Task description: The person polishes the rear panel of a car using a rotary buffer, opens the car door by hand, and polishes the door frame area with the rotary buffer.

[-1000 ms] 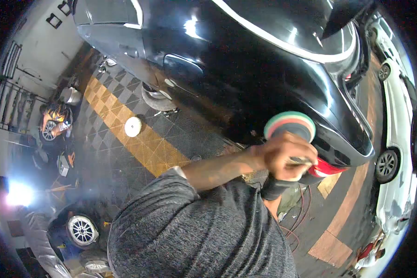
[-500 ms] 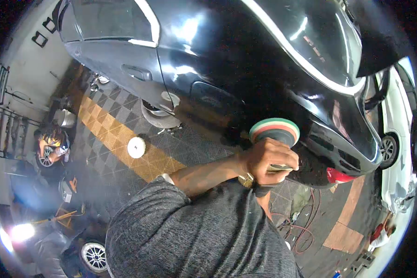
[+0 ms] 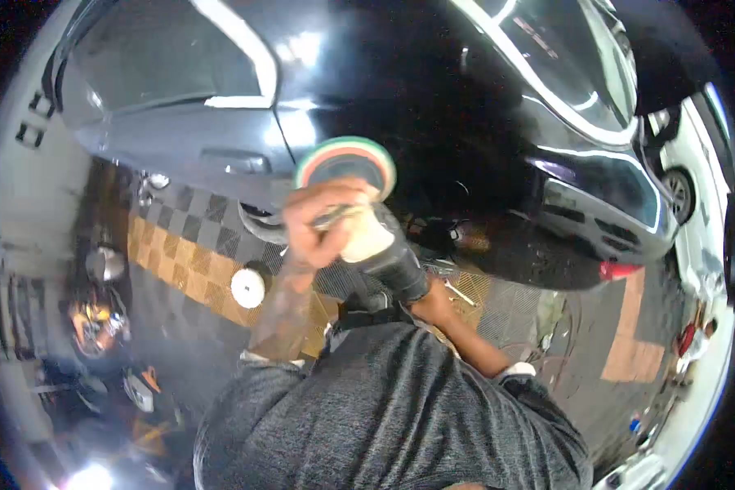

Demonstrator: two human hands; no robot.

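Note:
A car polisher [image 3: 394, 265] with a round, green-edged pad [image 3: 348, 150] is in both my hands. My left hand [image 3: 327, 219] is closed over its head, just behind the pad. At the rear end of the dark body, my right hand [image 3: 431, 302] is wrapped round it, its fingers partly hidden. The pad is at the side of a glossy black car [image 3: 433, 106], near the rear edge of the door. Whether it touches the paint I cannot tell.
A white round pad [image 3: 247, 288] lies on the grey and yellow floor tiles [image 3: 167, 255]. A white car [image 3: 694, 196] stands at the right. One person [image 3: 98, 327] crouches at the left; another person [image 3: 698, 339] is at the far right. A bright lamp [image 3: 90, 477] shines at lower left.
The polisher and my left hand have moved left along the car, from the rear side panel towards the door. My right hand and forearm have come into clearer view.

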